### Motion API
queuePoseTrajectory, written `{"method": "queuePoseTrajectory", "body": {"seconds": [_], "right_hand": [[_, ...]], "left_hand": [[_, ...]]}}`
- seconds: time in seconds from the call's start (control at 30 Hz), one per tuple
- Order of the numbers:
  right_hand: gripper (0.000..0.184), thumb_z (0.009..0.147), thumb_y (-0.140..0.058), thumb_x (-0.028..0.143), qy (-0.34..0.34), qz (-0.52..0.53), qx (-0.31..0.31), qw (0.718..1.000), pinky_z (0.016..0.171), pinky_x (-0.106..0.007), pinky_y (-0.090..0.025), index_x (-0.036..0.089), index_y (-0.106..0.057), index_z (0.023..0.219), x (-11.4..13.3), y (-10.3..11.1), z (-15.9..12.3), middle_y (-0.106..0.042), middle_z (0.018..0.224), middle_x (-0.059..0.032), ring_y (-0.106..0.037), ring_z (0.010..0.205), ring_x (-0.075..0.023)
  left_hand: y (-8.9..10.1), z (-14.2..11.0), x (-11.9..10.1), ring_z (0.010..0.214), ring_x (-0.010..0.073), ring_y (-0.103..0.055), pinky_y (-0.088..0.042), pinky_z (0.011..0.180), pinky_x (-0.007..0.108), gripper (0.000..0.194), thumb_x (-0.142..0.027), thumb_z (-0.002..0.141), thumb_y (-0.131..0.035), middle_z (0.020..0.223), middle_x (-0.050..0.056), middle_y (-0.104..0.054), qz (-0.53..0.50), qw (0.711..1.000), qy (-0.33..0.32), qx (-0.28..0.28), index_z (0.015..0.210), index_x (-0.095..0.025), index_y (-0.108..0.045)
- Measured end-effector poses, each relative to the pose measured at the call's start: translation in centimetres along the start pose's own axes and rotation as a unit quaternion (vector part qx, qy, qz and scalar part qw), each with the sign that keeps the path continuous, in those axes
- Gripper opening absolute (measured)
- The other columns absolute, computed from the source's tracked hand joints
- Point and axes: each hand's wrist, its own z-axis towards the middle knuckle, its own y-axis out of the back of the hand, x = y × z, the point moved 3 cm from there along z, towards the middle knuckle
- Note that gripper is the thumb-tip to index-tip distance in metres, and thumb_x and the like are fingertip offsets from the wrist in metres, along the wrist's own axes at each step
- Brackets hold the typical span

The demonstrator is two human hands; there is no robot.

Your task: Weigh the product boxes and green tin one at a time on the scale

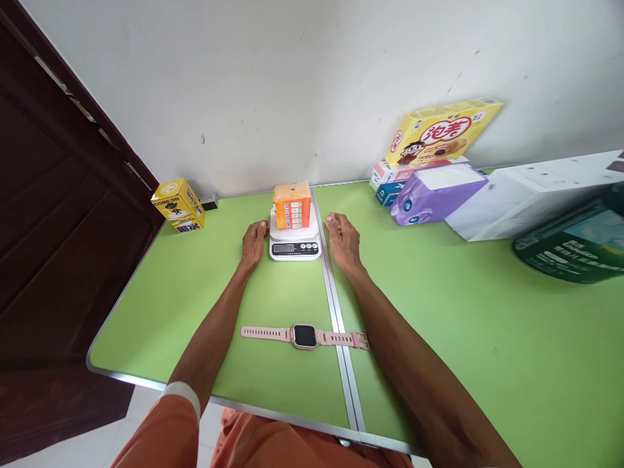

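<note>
A white kitchen scale (295, 251) with a dark display and buttons sits on the green table. On its platform stands an orange packet of tissues (292, 207). My left hand (254, 244) rests on the table just left of the scale, palm inward, holding nothing. My right hand (344, 240) rests to the scale's right, beyond the metal seam, also empty. Both hands look relaxed and loosely open, with their fingers partly hidden. Nearer to me, a pink smartwatch (305, 336) lies flat between my forearms, its strap stretched out sideways and its buckle end by my right forearm.
At the back left stand a yellow box (179, 205) and a small black box (209, 202). To the right are a yellow snack box (441, 133) on smaller boxes, a purple tissue pack (439, 193), a white box (526, 198) and a dark green container (570, 250). A wall runs behind.
</note>
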Motion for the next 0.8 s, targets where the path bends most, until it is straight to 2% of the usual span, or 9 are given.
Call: {"method": "queuePoseTrajectory", "body": {"seconds": [0.23,0.5,0.8], "right_hand": [[0.068,0.096,-0.047,0.082,-0.005,0.002,0.011,1.000,0.102,-0.052,-0.063,0.021,-0.072,0.113,0.10,-0.02,-0.03,-0.081,0.120,-0.0205,-0.076,0.112,-0.0345],[0.075,0.093,-0.049,0.082,-0.015,0.003,0.016,1.000,0.108,-0.057,-0.061,0.017,-0.073,0.122,-0.27,-0.24,0.03,-0.079,0.130,-0.0254,-0.075,0.124,-0.0393],[0.056,0.095,-0.061,0.069,-0.011,0.023,0.018,1.000,0.109,-0.057,-0.061,0.020,-0.073,0.119,-0.72,-0.29,-0.03,-0.081,0.124,-0.0192,-0.076,0.120,-0.0362]], "left_hand": [[0.11,-0.02,0.11,0.115,0.0278,-0.073,-0.060,0.107,0.045,0.056,-0.069,0.110,-0.048,0.114,0.013,-0.080,0.017,1.000,-0.025,-0.009,0.106,-0.022,-0.078],[0.21,-0.03,0.16,0.111,0.0283,-0.074,-0.061,0.103,0.045,0.056,-0.070,0.108,-0.050,0.112,0.013,-0.080,0.029,0.999,-0.038,-0.012,0.106,-0.022,-0.079],[0.21,-0.33,-0.25,0.114,0.0278,-0.073,-0.060,0.106,0.045,0.054,-0.068,0.108,-0.052,0.117,0.014,-0.078,0.032,0.999,-0.017,-0.004,0.110,-0.020,-0.078]]}}
